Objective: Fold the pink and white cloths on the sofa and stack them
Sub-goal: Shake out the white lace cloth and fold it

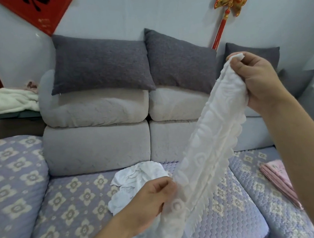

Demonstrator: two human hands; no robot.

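Head view: left hand [153,201] and right hand [260,79] fingers pinch a white lace cloth [206,152] stretched between them; crumpled white cloth [132,184] lies beneath, folded pink cloth [277,177] under the right forearm.

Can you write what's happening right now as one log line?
step: folding | left hand: pinches white lace cloth | right hand: grips its top | crumpled white cloth: waiting | pink cloth: folded
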